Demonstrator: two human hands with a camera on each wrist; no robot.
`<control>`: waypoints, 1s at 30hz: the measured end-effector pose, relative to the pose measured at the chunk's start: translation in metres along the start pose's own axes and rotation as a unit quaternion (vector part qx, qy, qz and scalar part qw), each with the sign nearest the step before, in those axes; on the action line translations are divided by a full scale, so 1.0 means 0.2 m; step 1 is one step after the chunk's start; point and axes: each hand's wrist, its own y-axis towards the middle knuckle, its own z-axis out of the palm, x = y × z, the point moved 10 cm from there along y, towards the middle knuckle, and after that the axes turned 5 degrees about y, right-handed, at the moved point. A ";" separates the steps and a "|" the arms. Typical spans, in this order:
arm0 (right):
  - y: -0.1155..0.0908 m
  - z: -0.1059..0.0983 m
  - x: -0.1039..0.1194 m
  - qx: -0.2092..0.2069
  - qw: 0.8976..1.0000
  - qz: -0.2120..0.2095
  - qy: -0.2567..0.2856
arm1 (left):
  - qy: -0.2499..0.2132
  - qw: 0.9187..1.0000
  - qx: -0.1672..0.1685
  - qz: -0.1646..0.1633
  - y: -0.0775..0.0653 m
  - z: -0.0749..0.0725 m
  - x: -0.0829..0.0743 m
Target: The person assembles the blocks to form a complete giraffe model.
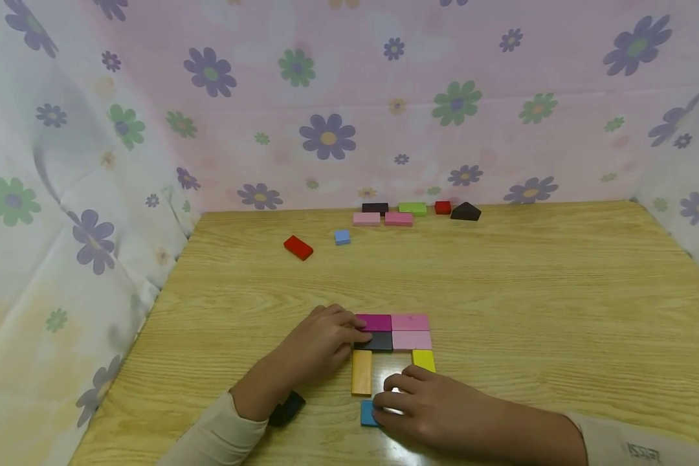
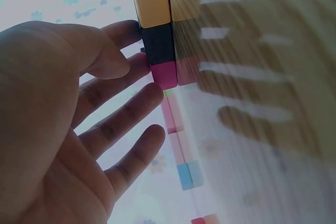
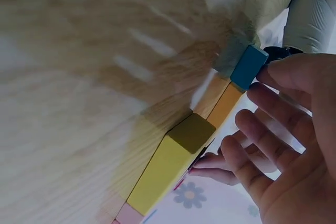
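Flat blocks lie together on the table: a magenta block (image 1: 375, 322) and a black block (image 1: 380, 341) beside two pink blocks (image 1: 411, 340). Nearer stand an orange block (image 1: 362, 373) and a yellow block (image 1: 423, 360), with a gap between them. My left hand (image 1: 320, 338) touches the left ends of the magenta and black blocks with loosely extended fingertips; its thumb is apart from them in the left wrist view. My right hand (image 1: 428, 408) pinches a blue block (image 3: 249, 66) between thumb and index finger, just nearer than the orange block; its other fingers are spread.
Toward the back lie a red block (image 1: 298, 248), a light blue block (image 1: 342, 237) and a row of several blocks, including a green block (image 1: 412, 208) and a black triangular block (image 1: 466, 211). A dark object (image 1: 287, 409) sits by the left wrist. Flowered cloth (image 1: 384, 116) borders the table.
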 end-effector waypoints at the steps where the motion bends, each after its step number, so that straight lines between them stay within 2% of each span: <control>1: 0.01 0.01 0.00 0.006 1.000 0.001 -0.006 | -0.001 1.000 -0.001 0.001 0.00 0.00 0.00; 10: 0.04 0.04 0.01 0.041 0.998 -0.002 -0.052 | -0.006 1.000 0.005 0.001 0.00 0.00 0.00; 25: 0.05 0.06 -0.03 0.047 0.998 0.007 -0.034 | -0.007 1.000 0.008 0.001 0.01 -0.01 0.00; 30: 0.05 0.03 -0.04 0.034 0.999 0.020 0.000 | -0.009 1.000 0.009 0.003 0.00 -0.01 0.00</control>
